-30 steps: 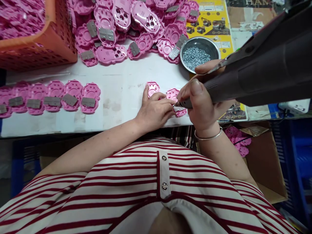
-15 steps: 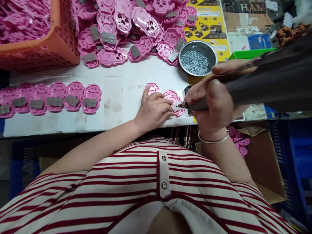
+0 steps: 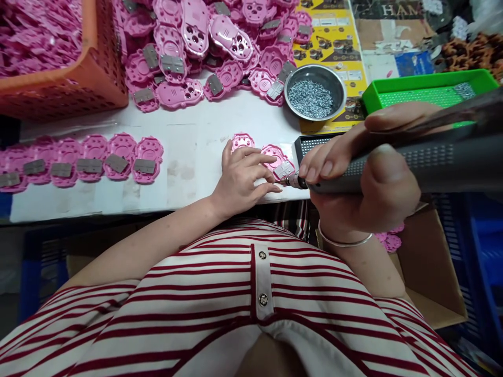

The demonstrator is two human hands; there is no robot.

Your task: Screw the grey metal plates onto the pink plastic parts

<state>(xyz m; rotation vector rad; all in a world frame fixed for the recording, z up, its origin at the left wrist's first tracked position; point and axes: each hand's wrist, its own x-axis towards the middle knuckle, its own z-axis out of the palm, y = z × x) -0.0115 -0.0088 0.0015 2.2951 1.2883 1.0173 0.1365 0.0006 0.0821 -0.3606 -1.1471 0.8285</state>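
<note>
My right hand (image 3: 353, 183) grips a dark grey electric screwdriver (image 3: 436, 157), held nearly level with its bit pointing left. The bit tip reaches the lower edge of a pink plastic casing half (image 3: 274, 155) with a silver metal plate (image 3: 284, 170) on it; whether it touches a screw is too small to tell. From the left, my left hand (image 3: 245, 178) rests on this casing with its fingers spread. Its upper fingers lie by a second pink casing half (image 3: 242, 141), partly covered by the hand.
A steel bowl of small screws (image 3: 314, 97) stands behind the screwdriver, near a black tray (image 3: 304, 144) and a green tray (image 3: 428, 84). Pink casings are heaped (image 3: 192, 52) at the back beside an orange basket (image 3: 94, 57). A row of casings (image 3: 148, 152) lies left.
The screwdriver bit has moved from the metal plate down to the casing's lower edge. My right hand has shifted slightly right and down, uncovering more of the green and black trays.
</note>
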